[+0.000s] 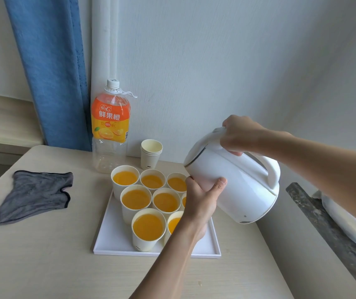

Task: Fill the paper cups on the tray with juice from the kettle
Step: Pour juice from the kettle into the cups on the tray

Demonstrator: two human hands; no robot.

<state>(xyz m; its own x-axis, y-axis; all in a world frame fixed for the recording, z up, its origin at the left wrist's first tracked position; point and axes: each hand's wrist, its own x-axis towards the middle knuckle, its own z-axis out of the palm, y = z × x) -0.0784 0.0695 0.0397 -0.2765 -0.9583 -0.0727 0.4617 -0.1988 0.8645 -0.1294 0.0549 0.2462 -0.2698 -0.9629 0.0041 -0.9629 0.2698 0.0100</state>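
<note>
A white tray (116,240) on the beige table carries several paper cups (148,227), and every cup I can see into holds orange juice. Two cups on the tray's right side are partly hidden behind my left forearm. The white kettle (243,186) hangs tilted to the left over the tray's right side, with its handle toward the right. My left hand (200,201) cups the kettle's lower body between thumb and fingers. My right hand (241,134) curls over the kettle's top by the lid. No juice stream is visible.
A large orange juice bottle (110,124), nearly empty, stands behind the tray by the wall. A stack of empty paper cups (151,154) is to its right. A grey cloth (36,195) lies on the table's left. A blue curtain (52,72) hangs at back left.
</note>
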